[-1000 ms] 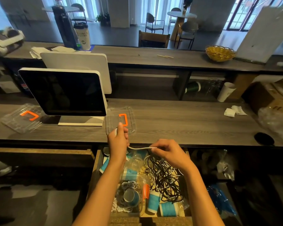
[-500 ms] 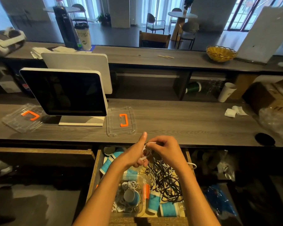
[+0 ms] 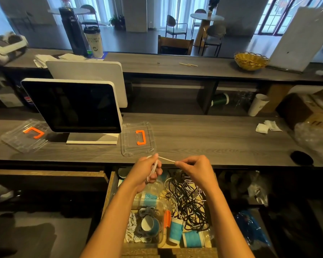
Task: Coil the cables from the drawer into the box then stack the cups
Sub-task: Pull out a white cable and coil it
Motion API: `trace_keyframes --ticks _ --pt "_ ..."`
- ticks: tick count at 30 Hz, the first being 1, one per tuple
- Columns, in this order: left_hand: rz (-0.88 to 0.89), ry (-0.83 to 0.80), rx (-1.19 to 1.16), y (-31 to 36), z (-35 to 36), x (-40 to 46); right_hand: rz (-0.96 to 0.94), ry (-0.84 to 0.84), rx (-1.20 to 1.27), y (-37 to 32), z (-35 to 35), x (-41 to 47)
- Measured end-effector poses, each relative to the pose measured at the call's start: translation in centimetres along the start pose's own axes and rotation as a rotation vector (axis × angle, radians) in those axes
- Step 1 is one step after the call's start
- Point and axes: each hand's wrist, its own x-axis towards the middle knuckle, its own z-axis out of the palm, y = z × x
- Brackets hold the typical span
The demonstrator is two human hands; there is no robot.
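Two bare forearms, sleeveless to the frame edge; ringless hands (image 3: 175, 172)

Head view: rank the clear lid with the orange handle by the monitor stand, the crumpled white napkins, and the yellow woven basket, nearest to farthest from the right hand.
1. Clear lid with the orange handle: on the counter just beyond and to the left of the right hand.
2. Crumpled white napkins: further right on the same counter.
3. Yellow woven basket: on the upper back counter, right.
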Motion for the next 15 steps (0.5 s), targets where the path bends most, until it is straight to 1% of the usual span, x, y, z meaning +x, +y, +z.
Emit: trace_keyframes --ticks 1,2,3,5,8,9,10,12,14,15 --pt "0.029 0.107 0.004 0.1 0.1 0.1 0.019 0.012 -0.020 0.3 0.1 0.1" --pt "0.054 0.178 -0.035 0.0 0.3 0.2 0.027 0.012 -0.020 0.4 0.3 0.1" --pt "0.069 0.221 -0.121 0.0 0.7 0.3 0.020 0.008 -0.015 0.5 0.5 0.1" --pt "0.096 0.241 -0.409 0.1 1.5 0.5 -0.008 -0.001 -0.002 0.1 1.1 0.0" --pt "0.130 0.213 -0.901 0.5 2.2 0.8 -0.035 -0.024 0.014 -0.8 1.6 0.0" --pt "0.135 0.227 -1.020 0.5 2.3 0.9 -0.033 -0.036 0.033 -1.1 1.6 0.0" --pt "0.145 0.250 -1.093 0.6 2.2 0.9 -0.028 -0.058 0.048 -1.2 1.7 -0.1" --pt "0.183 0.278 -1.147 0.5 2.0 1.0 -0.030 -0.129 -0.002 -1.5 1.9 -0.3" --pt "0.218 0.287 -1.142 0.4 2.0 0.9 -0.047 -0.218 -0.044 -1.8 2.3 -0.6" --pt "0.240 0.295 -1.109 0.5 2.0 0.9 -0.056 -0.258 -0.017 -2.1 2.4 -0.7"
